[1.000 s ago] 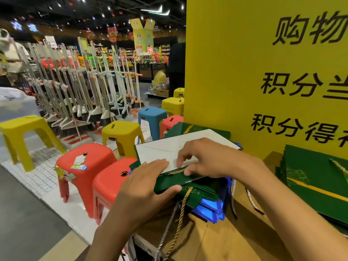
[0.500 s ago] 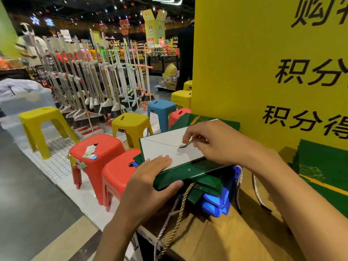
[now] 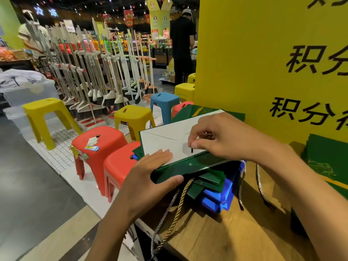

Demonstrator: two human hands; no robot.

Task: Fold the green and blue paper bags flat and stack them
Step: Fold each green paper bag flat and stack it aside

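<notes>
At the near-left corner of the wooden table (image 3: 235, 238), against the yellow sign board (image 3: 263, 63): stacking is well under way.

Progress, as I read it from here:
- A pile of flattened bags sits at the table edge, with blue bags (image 3: 218, 194) at the bottom and green ones over them.
- The green bag (image 3: 190, 166) now being worked lies on top of that pile, collapsed nearly flat, its white inner panel facing up.
- A gold rope handle (image 3: 177, 210) and a grey cord (image 3: 162, 221) dangle off the table front, not tucked in.
- More green bags (image 3: 327, 157) wait at the right by the board. I judge those are left to do.

Hands:
- Left hand (image 3: 148, 178) grips the top bag's near edge, thumb on the green band and fingers flat on the white panel.
- Right hand (image 3: 220, 138) has its fingers curled and pinches a small dark bit of the green bag low on the panel. It may be a cord end; I cannot tell.

Against a second ago: the right hand lay along the green band with gold cord showing at its fingertips. It has come up onto the white panel and no gold shows there. The left hand's hold is unchanged. The head has swung right, bringing a person in black (image 3: 181, 48) into view.
</notes>
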